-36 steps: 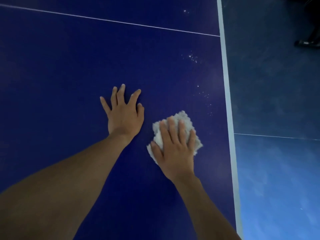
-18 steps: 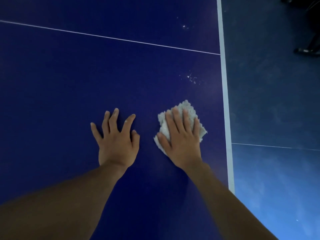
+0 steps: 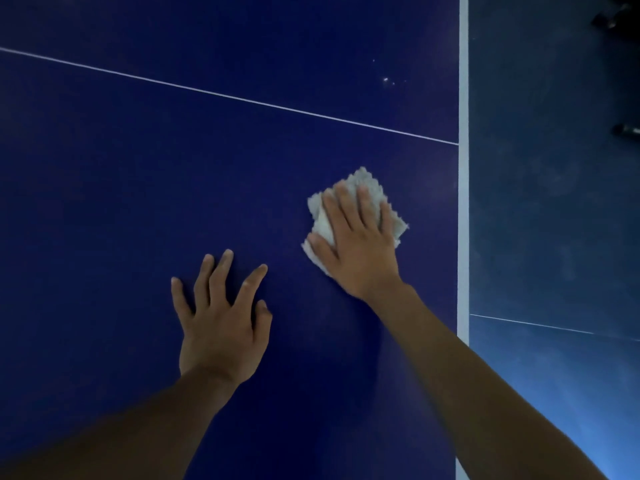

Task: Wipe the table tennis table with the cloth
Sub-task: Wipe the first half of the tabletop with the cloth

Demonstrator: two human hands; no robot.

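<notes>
Pressing one cloth [image 3: 363,188]: right hand [image 3: 356,247]; left hand [image 3: 221,327] flat on table [image 3: 104,202].

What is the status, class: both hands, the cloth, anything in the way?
Right hand flat, pressing cloth onto table near its white edge stripe. Left hand spread flat on table, holding nothing. White specks ahead, past the thin line.

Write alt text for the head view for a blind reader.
A right hand presses a pale cloth flat on a dark blue table near its white edge line. The left hand rests flat beside it; white specks lie beyond.
</notes>
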